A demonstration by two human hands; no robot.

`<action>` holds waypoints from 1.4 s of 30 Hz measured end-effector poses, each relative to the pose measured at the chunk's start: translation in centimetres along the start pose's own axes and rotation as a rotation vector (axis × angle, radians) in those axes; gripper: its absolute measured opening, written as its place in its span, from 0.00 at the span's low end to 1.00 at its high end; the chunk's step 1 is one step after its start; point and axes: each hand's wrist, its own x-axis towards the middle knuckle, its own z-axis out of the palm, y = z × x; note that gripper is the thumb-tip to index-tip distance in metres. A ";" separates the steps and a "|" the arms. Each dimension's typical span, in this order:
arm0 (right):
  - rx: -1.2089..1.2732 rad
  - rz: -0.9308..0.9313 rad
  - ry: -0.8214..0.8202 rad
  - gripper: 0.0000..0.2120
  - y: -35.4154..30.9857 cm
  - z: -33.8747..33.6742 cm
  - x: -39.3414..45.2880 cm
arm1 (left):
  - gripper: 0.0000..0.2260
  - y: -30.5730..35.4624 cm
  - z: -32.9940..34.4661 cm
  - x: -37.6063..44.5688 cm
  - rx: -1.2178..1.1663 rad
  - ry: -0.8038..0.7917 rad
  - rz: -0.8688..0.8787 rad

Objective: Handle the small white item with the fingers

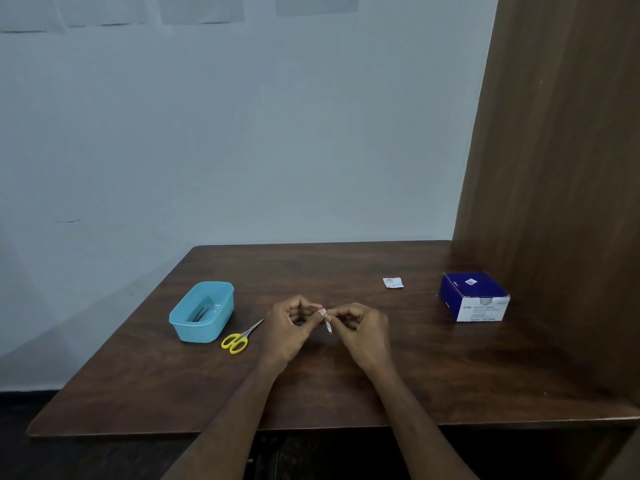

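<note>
You are facing a pale wall [242, 133], a brown panel [561, 168] standing at right. The dark wooden bench [346, 393] is carrying a blue box [473, 295], tub [202, 311], scissors [240, 337]. Your left hand [289, 325] and right hand [360, 329] are both pinching a small white packet [327, 322] above mid-bench.

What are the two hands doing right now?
Left hand: pinching the top of a small white packet.
Right hand: pinching the same packet.
</note>
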 end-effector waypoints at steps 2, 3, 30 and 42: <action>0.035 -0.001 -0.005 0.06 0.0 0.0 0.0 | 0.06 -0.1 -0.1 0.0 -0.004 -0.024 0.000; 0.042 0.006 -0.017 0.07 -0.1 0.0 -0.1 | 0.07 0.0 -0.1 0.0 -0.013 -0.018 0.003; 0.120 0.148 0.273 0.08 1.0 -0.5 0.5 | 0.10 0.4 0.2 0.0 -0.131 -0.039 -0.038; 0.059 -0.056 0.132 0.12 0.0 -0.2 0.1 | 0.09 0.2 0.2 0.0 -0.130 -0.067 0.003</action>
